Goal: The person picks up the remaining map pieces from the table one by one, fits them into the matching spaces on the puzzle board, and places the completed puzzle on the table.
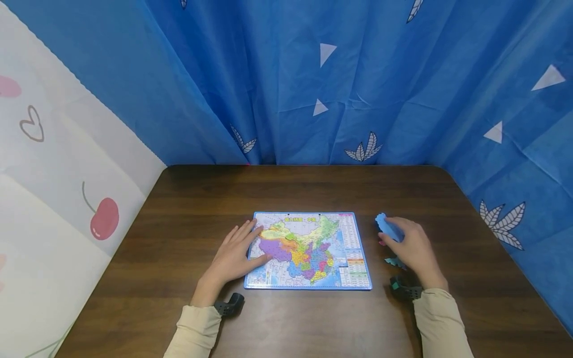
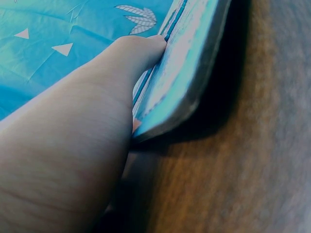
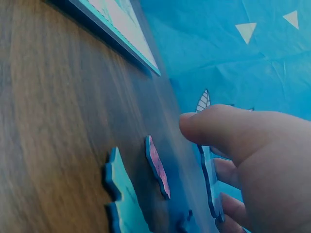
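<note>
Beige sleeves [image 1: 440,323] are seen nearest. Mid-table [image 1: 291,323], map board [image 1: 309,251] is touched along its left by left hand [image 1: 234,256], fingers spread. Right of it, light-blue piece [image 1: 392,231] is partly covered by right hand [image 1: 415,248]; fingers bent, clamping can't be told.

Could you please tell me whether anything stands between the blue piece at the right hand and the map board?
Nothing visible does: bare tabletop lies between the blue piece at the right hand and the map board. A small pink piece lies nearer the person.
</note>
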A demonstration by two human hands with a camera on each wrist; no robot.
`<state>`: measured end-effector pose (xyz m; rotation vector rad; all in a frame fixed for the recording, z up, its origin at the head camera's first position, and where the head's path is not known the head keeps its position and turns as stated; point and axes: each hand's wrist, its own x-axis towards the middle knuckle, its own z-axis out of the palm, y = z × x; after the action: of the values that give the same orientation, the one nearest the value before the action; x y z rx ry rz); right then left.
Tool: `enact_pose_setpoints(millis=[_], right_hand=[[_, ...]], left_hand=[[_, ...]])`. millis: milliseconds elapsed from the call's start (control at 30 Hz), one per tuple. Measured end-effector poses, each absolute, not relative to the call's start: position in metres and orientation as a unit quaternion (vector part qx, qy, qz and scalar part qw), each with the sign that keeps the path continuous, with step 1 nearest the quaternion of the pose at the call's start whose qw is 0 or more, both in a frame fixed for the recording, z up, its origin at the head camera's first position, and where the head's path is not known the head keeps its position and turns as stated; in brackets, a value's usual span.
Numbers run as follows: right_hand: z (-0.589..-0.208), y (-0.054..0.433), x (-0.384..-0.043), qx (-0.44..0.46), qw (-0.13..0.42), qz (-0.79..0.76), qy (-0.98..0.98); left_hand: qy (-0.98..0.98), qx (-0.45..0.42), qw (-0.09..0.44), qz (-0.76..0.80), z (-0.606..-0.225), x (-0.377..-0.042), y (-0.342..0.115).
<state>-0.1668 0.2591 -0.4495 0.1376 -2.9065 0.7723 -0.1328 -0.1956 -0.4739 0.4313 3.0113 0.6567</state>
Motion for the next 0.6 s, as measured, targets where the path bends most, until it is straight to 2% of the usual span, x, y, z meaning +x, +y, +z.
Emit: enact_pose_setpoints(millis=[600], right_hand=[[-0.445,0.238,-0.18,0.073,0.055,0.263,-0.961]], left_hand=[[0.968,0.139,0.012,0.21,-0.475,-0.132,-0.196]])
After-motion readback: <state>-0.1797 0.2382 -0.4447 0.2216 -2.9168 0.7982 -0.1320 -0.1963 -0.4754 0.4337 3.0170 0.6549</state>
